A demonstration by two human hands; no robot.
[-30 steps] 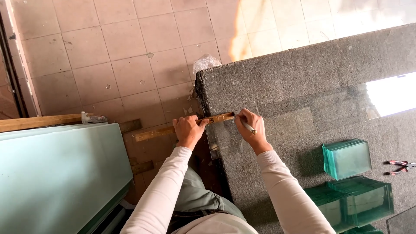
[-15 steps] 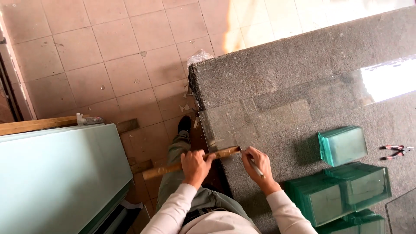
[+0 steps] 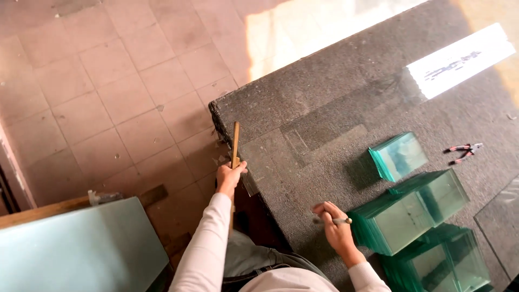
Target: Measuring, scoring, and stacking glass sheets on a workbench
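Swung upright now, the wooden ruler (image 3: 235, 145) stands at the counter (image 3: 335, 97) edge, left hand (image 3: 229, 177) clamped around it; right hand (image 3: 334, 227) pinches, probably, a glass cutter (image 3: 331, 220). Steady the ruler first.

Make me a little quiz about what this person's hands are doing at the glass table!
1. True or false: the left hand grips the wooden ruler.
2. What does the right hand hold: A a thin tool, B the red-handled pliers, C a glass stack?
3. Where do the pliers lie?

Key: 1 true. 2 A. 3 On the grey table, beyond the glass stacks, untouched.
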